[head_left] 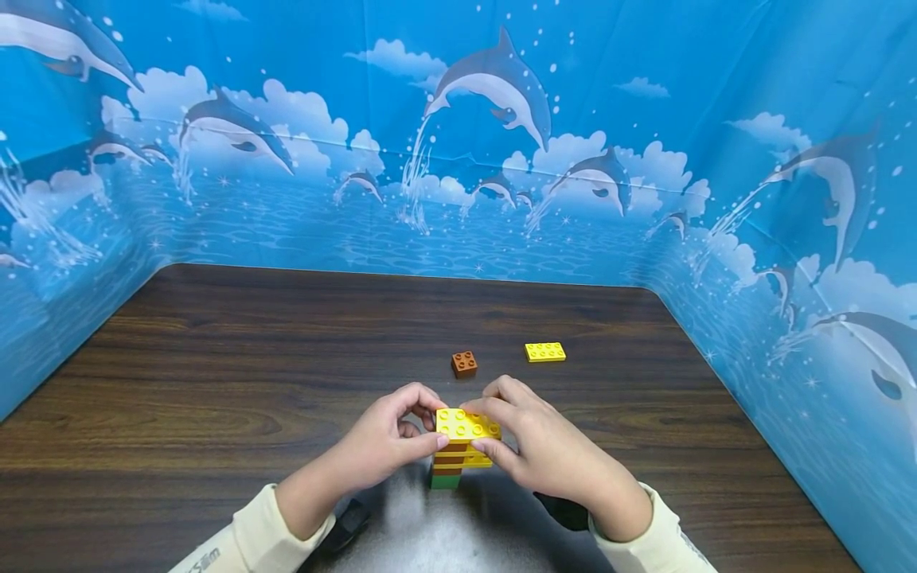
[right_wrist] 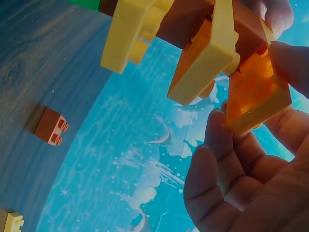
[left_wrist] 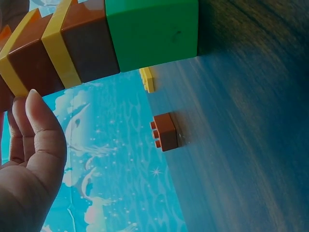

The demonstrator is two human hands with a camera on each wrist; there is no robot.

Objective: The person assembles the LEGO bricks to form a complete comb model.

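Note:
A toy-brick tower stands upright on the table, with a green brick [head_left: 445, 481] at its foot and brown bricks [left_wrist: 36, 58] alternating with yellow plates [right_wrist: 205, 60] above. The yellow plates jut out to the right. My left hand [head_left: 383, 438] pinches the tower's upper left end, thumb in front and fingers behind. The top yellow plate [head_left: 467, 426] is held at its right part by my right hand [head_left: 540, 438], thumb at the near edge and fingertips at the far side. Whether that plate is fully pressed down I cannot tell.
A loose brown brick [head_left: 464, 364] lies on the dark wood table [head_left: 251, 374] just beyond the tower. Farther right is a loose yellow plate [head_left: 545, 352], studs up. A blue dolphin-print curtain [head_left: 301, 231] encloses the back and sides.

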